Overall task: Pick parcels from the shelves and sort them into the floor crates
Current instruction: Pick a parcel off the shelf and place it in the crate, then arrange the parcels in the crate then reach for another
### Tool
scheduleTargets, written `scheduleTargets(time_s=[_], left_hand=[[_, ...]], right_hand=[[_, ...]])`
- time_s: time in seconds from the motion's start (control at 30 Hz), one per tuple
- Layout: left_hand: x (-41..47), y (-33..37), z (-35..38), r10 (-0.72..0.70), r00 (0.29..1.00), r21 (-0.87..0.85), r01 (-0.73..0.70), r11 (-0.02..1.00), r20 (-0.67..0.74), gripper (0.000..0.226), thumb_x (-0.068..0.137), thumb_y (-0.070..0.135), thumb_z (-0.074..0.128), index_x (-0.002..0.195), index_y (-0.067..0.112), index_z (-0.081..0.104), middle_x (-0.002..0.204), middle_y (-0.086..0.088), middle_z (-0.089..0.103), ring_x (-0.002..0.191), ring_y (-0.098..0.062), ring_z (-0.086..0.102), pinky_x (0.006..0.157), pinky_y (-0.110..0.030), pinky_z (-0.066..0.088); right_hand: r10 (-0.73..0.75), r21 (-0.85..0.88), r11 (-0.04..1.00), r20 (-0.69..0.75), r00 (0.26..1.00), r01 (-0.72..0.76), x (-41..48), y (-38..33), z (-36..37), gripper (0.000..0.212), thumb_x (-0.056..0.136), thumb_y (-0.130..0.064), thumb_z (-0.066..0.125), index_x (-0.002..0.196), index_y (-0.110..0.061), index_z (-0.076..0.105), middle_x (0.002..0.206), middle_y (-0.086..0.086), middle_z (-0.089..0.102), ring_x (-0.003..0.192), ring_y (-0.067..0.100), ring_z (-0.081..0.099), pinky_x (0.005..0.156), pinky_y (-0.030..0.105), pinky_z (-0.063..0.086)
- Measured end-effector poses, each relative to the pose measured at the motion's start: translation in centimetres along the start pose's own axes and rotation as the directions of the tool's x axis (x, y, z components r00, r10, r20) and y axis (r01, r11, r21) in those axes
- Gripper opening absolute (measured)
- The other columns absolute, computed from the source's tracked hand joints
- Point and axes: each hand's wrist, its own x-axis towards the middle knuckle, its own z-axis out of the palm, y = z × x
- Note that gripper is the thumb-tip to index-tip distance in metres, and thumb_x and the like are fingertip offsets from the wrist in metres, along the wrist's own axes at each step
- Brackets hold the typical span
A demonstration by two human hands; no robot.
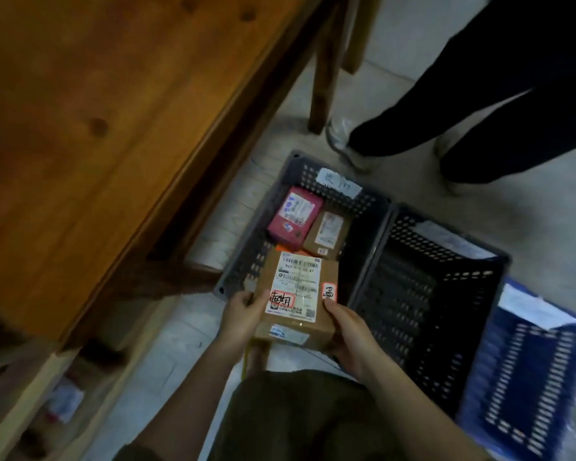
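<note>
— Where is the parcel found?
— The brown cardboard parcel (298, 296) is held over the near rim of the grey crate (246, 257). Its white shipping label (298, 277) is turned upward, and two red-edged stickers (282, 298) are seen on top.
— And how are the hands placed?
— Both are clamped on it. The left edge is gripped by the left hand (243, 312), thumb on the top face. The near right corner is gripped by the right hand (350, 332), thumb on top and fingers curled beneath.
— What is seen inside that crate?
— A pink parcel (295, 217) and a smaller brown parcel (326, 234) are laid side by side at the far end, touching. A paper tag (338, 183) is fixed to the far wall.
— And beyond it?
— A black crate (413, 294) is set against the grey one's right side, with a blue crate (526, 377) just beside that, all on the pale floor (180, 354). A wooden shelf unit (97, 128) is seen to the left; on its low shelf something pale, possibly a packet (64, 400), is blurred. Another person's dark-trousered legs (479, 111) are seen past the crates.
</note>
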Motion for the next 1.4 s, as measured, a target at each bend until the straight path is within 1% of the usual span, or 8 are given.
scheduleTargets(time_s=[0.17,0.27,0.57,0.73,1.0,1.13,1.3,1.4], left_hand=[[14.3,-2.9,2.5,0.015,0.999,0.423,-0.001,0.906,-0.031,0.033,0.095,0.026,0.045,0.111,0.000,0.058,0.111,-0.021,0.064,0.102,-0.034,0.059,0.084,-0.036,0.049],[22.5,-5.5,4.5,0.047,0.997,0.604,-0.003,0.797,-0.058,0.031,0.094,0.018,0.046,0.113,-0.005,0.054,0.115,-0.027,0.060,0.105,-0.038,0.057,0.084,-0.037,0.046],[39.3,-14.3,8.4,0.087,0.992,0.757,0.012,0.654,-0.091,0.035,0.090,0.009,0.050,0.121,-0.006,0.048,0.124,-0.029,0.052,0.113,-0.040,0.051,0.086,-0.036,0.041],[42.5,-16.6,8.5,0.190,0.977,0.814,-0.033,0.580,-0.096,0.035,0.088,0.004,0.048,0.122,-0.004,0.043,0.122,-0.028,0.046,0.109,-0.042,0.048,0.086,-0.039,0.040],[38.4,-13.8,8.4,0.152,0.985,0.807,-0.024,0.590,-0.082,0.037,0.092,0.012,0.043,0.126,-0.004,0.044,0.133,-0.021,0.042,0.117,-0.036,0.046,0.094,-0.039,0.039],[30.7,-9.5,7.7,0.149,0.989,0.733,-0.091,0.675,-0.015,0.037,0.092,0.019,0.049,0.122,-0.002,0.051,0.122,-0.024,0.056,0.110,-0.038,0.053,0.088,-0.038,0.043],[19.5,-3.1,7.2,0.111,0.991,0.450,-0.065,0.891,-0.077,0.032,0.092,0.020,0.052,0.119,0.001,0.055,0.119,-0.019,0.061,0.106,-0.033,0.057,0.086,-0.032,0.043],[12.2,1.7,6.5,0.138,0.982,0.239,-0.105,0.965,-0.128,0.032,0.092,0.018,0.053,0.119,0.001,0.055,0.117,-0.015,0.062,0.095,-0.022,0.058,0.079,-0.026,0.042]], right_hand=[[0.037,-0.029,0.999,-0.125,0.991,-0.041,13.0,1.1,1.5,0.021,0.095,-0.023,0.047,0.112,-0.013,0.053,0.101,0.011,0.067,0.090,0.026,0.064,0.074,0.040,0.054],[-0.017,-0.157,0.988,-0.202,0.979,-0.015,22.1,2.9,2.2,0.024,0.096,-0.013,0.045,0.115,-0.003,0.055,0.116,0.021,0.062,0.104,0.033,0.060,0.091,0.044,0.049],[-0.018,-0.236,0.971,-0.224,0.974,-0.036,43.0,8.8,2.7,0.034,0.095,-0.010,0.043,0.128,0.000,0.049,0.129,0.020,0.055,0.116,0.036,0.052,0.094,0.039,0.043],[-0.087,-0.245,0.969,-0.242,0.966,0.026,47.2,10.2,3.9,0.034,0.095,-0.010,0.044,0.127,0.000,0.049,0.126,0.019,0.056,0.112,0.032,0.054,0.081,0.033,0.043],[-0.046,-0.267,0.964,-0.234,0.971,-0.018,42.1,6.9,3.7,0.035,0.096,-0.019,0.040,0.126,-0.002,0.049,0.126,0.018,0.055,0.112,0.034,0.053,0.092,0.035,0.044],[-0.106,-0.286,0.957,-0.202,0.974,0.044,32.6,2.6,1.7,0.015,0.093,-0.021,0.048,0.087,-0.011,0.058,0.080,0.007,0.058,0.067,0.016,0.049,0.062,0.024,0.037],[-0.225,-0.360,0.914,-0.074,0.972,0.184,20.1,-4.3,0.3,0.021,0.090,-0.015,0.052,0.070,-0.018,0.054,0.069,0.003,0.051,0.065,0.016,0.046,0.063,0.027,0.037],[-0.353,-0.408,0.856,-0.010,0.936,0.318,12.0,-9.3,-0.1,0.012,0.090,-0.021,0.056,0.083,-0.012,0.058,0.074,0.003,0.057,0.076,0.019,0.056,0.063,0.024,0.041]])
